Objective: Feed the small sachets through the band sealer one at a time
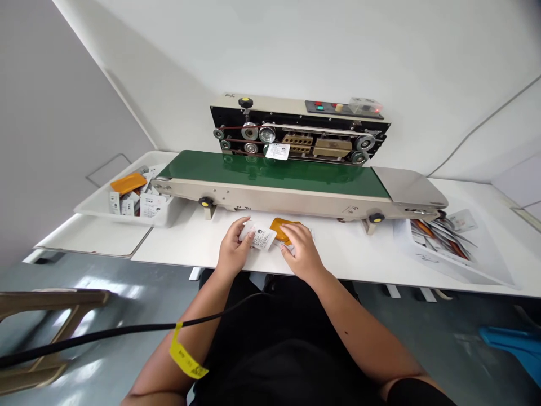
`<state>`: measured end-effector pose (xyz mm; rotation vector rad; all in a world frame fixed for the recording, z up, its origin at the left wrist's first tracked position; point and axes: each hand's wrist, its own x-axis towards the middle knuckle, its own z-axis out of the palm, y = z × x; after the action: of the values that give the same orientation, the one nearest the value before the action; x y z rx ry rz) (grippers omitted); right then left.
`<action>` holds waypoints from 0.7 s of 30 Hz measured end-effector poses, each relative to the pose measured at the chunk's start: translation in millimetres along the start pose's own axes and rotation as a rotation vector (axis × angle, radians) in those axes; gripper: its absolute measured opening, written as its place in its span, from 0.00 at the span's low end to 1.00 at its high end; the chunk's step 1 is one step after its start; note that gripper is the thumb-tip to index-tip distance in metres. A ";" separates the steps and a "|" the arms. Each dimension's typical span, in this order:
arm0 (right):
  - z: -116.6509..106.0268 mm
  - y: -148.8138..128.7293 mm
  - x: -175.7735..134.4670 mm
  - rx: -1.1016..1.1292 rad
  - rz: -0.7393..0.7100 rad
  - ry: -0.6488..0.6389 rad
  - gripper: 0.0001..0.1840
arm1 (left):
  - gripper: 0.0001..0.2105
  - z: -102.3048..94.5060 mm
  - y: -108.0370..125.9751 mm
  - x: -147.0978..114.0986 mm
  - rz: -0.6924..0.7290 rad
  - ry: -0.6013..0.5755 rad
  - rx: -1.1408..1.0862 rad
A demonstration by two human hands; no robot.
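My left hand (235,246) is closed on a white printed packet (258,236), thumb on its face, just in front of the conveyor's near side. Beside it, my right hand (302,248) has its fingers curled over an orange packet (279,228). White packets show partly under the orange one; how many is hidden by my fingers. On the sealing machine (300,132), another white packet (278,151) stands against the rollers at the back of the green belt (262,173).
A white bin (169,211) of white and orange packets stands at the belt's left end. Under the metal plate (408,186) at its right end, a second white bin (456,268) holds more. A black cable (127,330) with a yellow tag crosses my left forearm.
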<state>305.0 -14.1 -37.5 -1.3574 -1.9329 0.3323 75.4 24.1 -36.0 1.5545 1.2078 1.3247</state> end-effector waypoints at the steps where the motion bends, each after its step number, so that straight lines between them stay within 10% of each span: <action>1: 1.0 -3.9 1.5 0.031 0.007 0.002 0.27 | 0.26 0.4 -1.1 0.2 -0.040 -0.015 -0.052; 10: -6.7 -17.9 19.7 0.293 0.137 -0.053 0.19 | 0.14 2.2 -1.0 -7.2 0.054 -0.223 0.029; 15: -35.5 -23.4 26.2 0.030 -0.073 -0.302 0.14 | 0.12 1.7 3.3 -11.4 0.127 -0.349 0.151; 21: -93.7 -37.7 39.5 -0.069 0.014 -0.508 0.09 | 0.16 0.9 7.9 -11.0 0.106 -0.382 0.020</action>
<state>336.9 -12.5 66.2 -1.4286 -2.3623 0.6754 77.6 11.5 -31.7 1.8074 0.9120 1.0188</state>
